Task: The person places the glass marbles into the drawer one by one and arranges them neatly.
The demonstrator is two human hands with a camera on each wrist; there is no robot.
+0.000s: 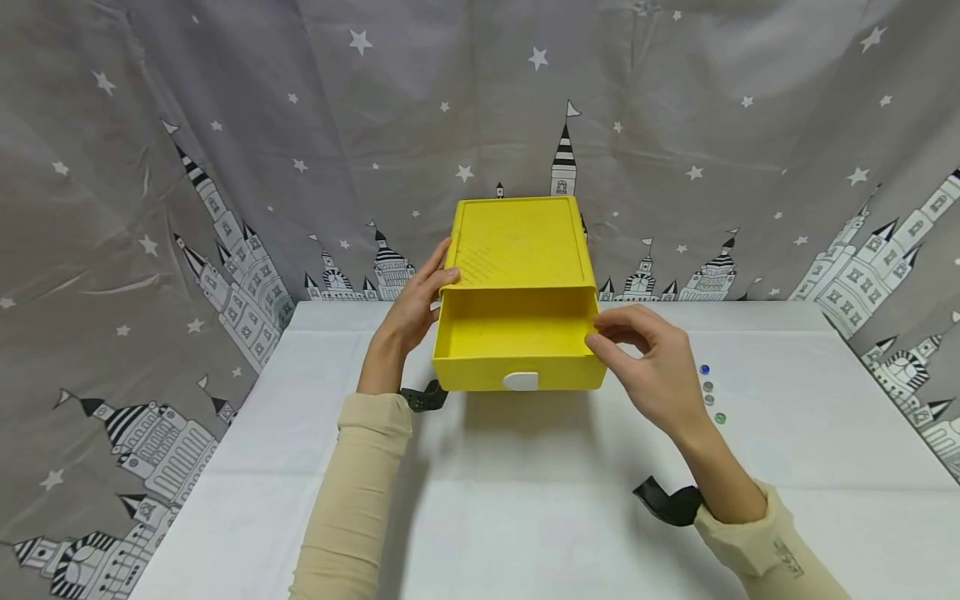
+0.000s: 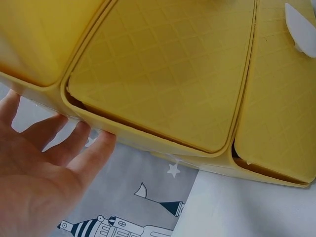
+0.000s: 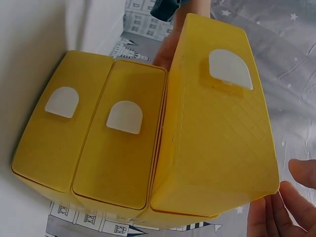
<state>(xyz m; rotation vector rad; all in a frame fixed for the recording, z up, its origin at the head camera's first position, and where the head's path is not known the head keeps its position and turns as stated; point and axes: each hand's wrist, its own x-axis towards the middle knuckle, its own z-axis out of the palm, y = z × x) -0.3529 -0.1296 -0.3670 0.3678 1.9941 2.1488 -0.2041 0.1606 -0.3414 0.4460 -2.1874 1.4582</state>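
Observation:
A yellow drawer unit (image 1: pixel 525 242) stands on the white table, its top drawer (image 1: pixel 517 373) pulled partly out. Inside, the part of that drawer in view holds nothing. My left hand (image 1: pixel 414 304) rests against the unit's left side, thumb at the top edge and fingertips (image 2: pixel 102 140) along the side wall. At the drawer's front right corner is my right hand (image 1: pixel 648 358). Its fingers (image 3: pixel 269 217) touch the drawer's side, while the thumb (image 3: pixel 303 173) stands apart above the rim. Two lower drawers, the middle one (image 3: pixel 116 163) and the bottom one (image 3: pixel 54 143), are closed; each drawer front has a white handle.
Several small round glass pieces (image 1: pixel 708 400), blue, greyish and green, lie in a row on the table (image 1: pixel 517 517) right of the unit. Behind hangs a grey curtain (image 1: pixel 420 75) with castles and stars. Black straps (image 1: pixel 671 504) dangle by both wrists.

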